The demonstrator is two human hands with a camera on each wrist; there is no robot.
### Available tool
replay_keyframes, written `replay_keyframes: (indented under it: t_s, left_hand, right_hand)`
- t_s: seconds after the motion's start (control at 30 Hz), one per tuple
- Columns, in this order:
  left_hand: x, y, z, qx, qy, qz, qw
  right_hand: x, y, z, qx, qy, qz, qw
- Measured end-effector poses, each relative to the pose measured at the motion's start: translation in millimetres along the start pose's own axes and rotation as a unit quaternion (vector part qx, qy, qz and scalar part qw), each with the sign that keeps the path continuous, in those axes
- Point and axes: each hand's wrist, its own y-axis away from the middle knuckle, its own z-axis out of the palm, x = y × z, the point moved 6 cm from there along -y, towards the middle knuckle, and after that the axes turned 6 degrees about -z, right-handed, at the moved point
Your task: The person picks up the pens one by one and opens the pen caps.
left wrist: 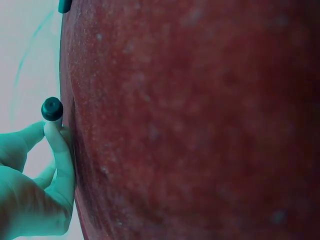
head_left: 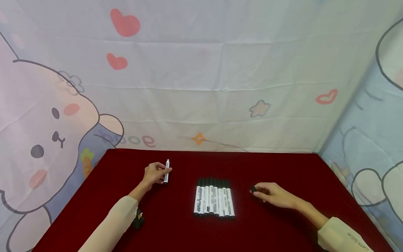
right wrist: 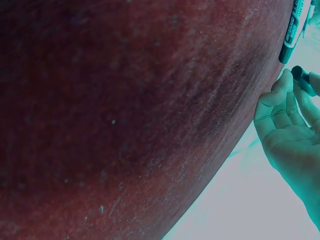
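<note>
On the left of the table my left hand [head_left: 154, 174] pinches a white marker [head_left: 166, 177] between thumb and fingers. Its bare white tip points away from me and its black end faces me. That black end [left wrist: 52, 108] shows large in the left wrist view. Over on the right, my right hand [head_left: 274, 194] holds a black marker cap [head_left: 253, 189] at its fingertips. The cap's hollow mouth [right wrist: 298, 73] is visible in the right wrist view. Between the hands lies a row of several white markers [head_left: 213, 201] with black caps, side by side, caps at the far end.
A dark red cloth covers the table [head_left: 201, 232]. Behind it hangs a pale printed curtain [head_left: 220, 70], with another printed sheet [head_left: 362, 150] along the right side. A black device [head_left: 138, 219] sits at my left wrist.
</note>
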Motion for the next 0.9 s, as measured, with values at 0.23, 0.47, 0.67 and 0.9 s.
replay_keyframes:
  t_s: [0.23,0.47,0.67,0.9]
  left_hand:
    - [3.8,-2.6,-1.7,0.024,-0.065,0.019,0.9975]
    - [9.8,-2.1,0.9,0.033,-0.140,0.030,0.9892]
    - [13.5,-1.0,0.1,0.047,-0.180,0.023,0.9822]
    - [14.6,-0.5,0.0,0.053,-0.205,0.022,0.9771]
  right_hand:
    - [-0.8,2.4,-1.4,0.004,-0.002,-0.008,1.0000]
    - [-0.5,3.2,-3.1,0.007,-0.001,-0.012,0.9999]
    - [0.7,0.4,-1.3,0.004,0.004,-0.008,1.0000]
    - [-3.3,-1.6,-4.9,0.010,-0.001,-0.015,0.9998]
